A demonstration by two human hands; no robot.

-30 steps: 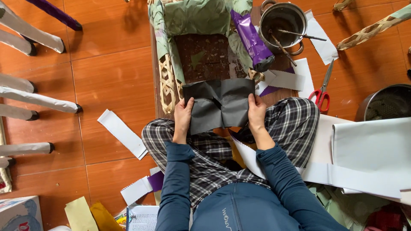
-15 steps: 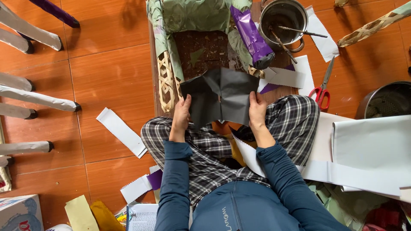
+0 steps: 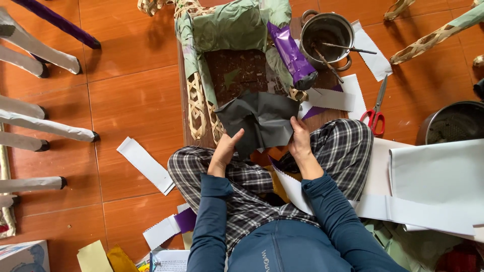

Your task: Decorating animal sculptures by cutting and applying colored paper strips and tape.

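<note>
Head view: my left hand [image 3: 225,151] pinches the lower left edge of the crumpled black paper sheet [image 3: 259,120], my right hand [image 3: 301,141] grips its lower right edge. The sheet hangs above my plaid lap, just before the woven frame [image 3: 197,103] wrapped in green paper [image 3: 229,25]. Red-handled scissors [image 3: 375,112] lie right.
</note>
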